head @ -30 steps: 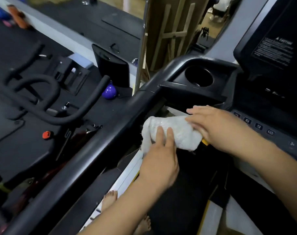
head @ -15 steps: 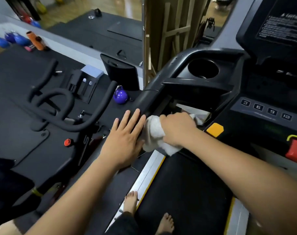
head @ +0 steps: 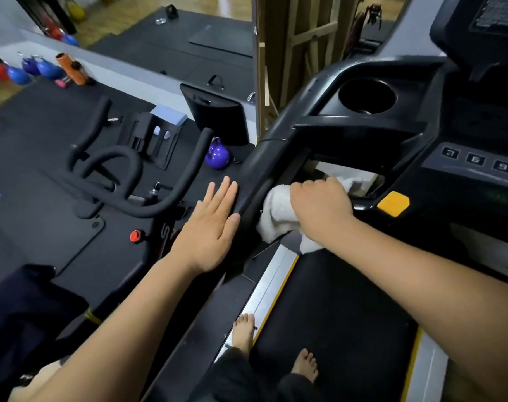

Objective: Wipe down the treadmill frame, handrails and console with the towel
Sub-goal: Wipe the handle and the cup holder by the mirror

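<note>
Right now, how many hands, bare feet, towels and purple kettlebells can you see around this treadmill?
2 hands: left hand, right hand
2 bare feet: left foot, right foot
1 towel
1 purple kettlebell
Total: 6

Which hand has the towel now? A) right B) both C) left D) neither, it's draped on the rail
A: the right hand is curled round the white towel at the inner side of the handrail, while the left hand is flat with straight fingers, off the towel.
</note>
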